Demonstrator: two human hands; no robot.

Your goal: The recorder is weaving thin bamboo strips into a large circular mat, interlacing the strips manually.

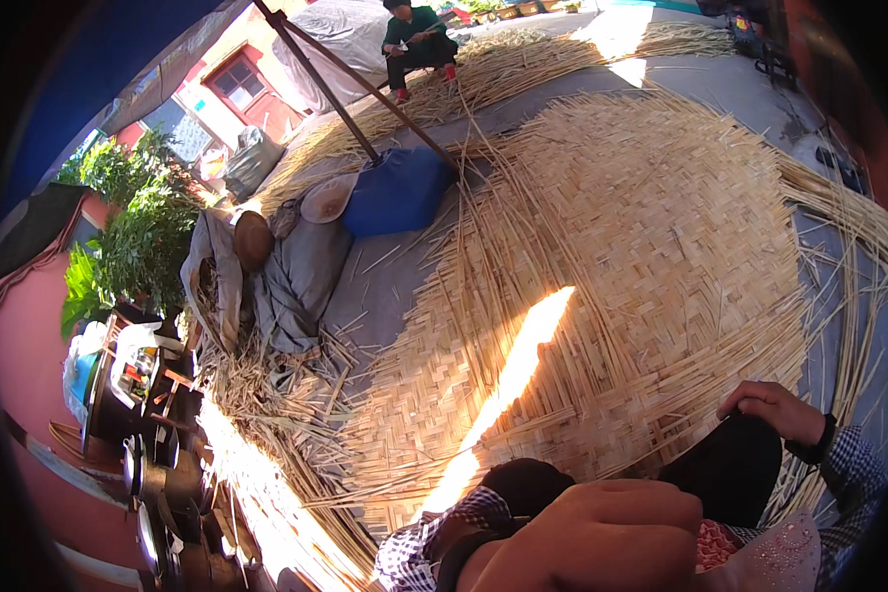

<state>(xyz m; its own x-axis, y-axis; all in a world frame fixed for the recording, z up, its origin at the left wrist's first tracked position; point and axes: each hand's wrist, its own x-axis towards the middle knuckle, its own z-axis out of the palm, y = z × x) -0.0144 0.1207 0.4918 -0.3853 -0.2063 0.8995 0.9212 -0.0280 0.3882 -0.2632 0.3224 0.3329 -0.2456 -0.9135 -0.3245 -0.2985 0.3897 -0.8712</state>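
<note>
A worker in a blue-and-white checked shirt, sleeves reaching both wrists, and black trousers. A dark band circles the wrist of the right hand point(772, 407); another sits at the wrist of the left hand point(592, 538).

Woven mat point(641, 247): dry split-cane strips, matt, rough. Blue bag point(397, 190): smooth plastic sheet. Grey cloth point(301, 281): matt, creased. Shirt cuff point(858, 464): checked fabric.

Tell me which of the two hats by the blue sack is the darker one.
The brown hat, lying left on the grey cloth. The other hat is pale cream and sits right against the blue sack.
</note>
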